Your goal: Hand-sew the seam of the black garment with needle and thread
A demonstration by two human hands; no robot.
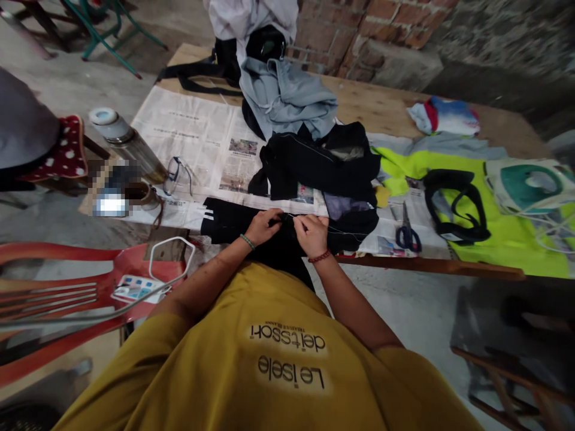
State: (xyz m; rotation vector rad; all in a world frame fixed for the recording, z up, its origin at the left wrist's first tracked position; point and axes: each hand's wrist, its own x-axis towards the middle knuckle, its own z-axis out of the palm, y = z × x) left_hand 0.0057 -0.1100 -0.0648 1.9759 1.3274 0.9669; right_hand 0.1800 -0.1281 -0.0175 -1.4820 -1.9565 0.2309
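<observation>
Black trousers or a similar black garment with white stripes at one end lie along the table's front edge, close to my body. My left hand is closed in a pinch on a dark bit of this cloth. Just to its right, my right hand pinches a thin pale strand that looks like thread; whether a needle is with it I cannot make out. The two hands almost meet. Behind them rests a heap of black clothing.
Scissors, a black strap loop and an iron on neon-yellow cloth occupy the right. Glasses, a mug and a flask stand left. A red chair is beside me.
</observation>
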